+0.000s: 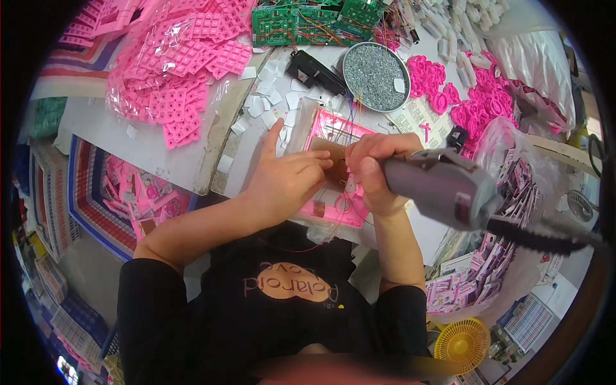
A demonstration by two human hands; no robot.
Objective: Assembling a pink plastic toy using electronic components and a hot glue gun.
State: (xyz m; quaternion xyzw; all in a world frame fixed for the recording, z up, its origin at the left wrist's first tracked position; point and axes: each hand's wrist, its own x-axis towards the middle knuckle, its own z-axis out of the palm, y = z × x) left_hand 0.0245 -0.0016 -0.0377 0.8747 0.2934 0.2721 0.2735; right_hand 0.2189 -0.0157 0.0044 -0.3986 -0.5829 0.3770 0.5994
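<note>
Head view, looking down at a crowded work table [157,102]: the right hand [380,170] is curled tightly round the front end of a grey power tool [443,186], whose thick body slants off to the right and ends in a black cord [532,235]. The tool's tip is hidden behind the fingers. The left hand [290,174] is loosely spread — one finger sticks up and away, the others bend to the right with their tips on a brown board [337,177]; it does not wrap round anything. That board lies over a pink case [354,217] on the table in front of the person, between the two hands, with thin wires [356,106] running beyond it. Past the case sit a round tray [344,76] of small metal screws [375,74], a black plastic part [313,72] and green circuit boards [276,27]. White squares [262,106] are scattered left of the case; pink rings [427,77] are heaped right of the tray.
</note>
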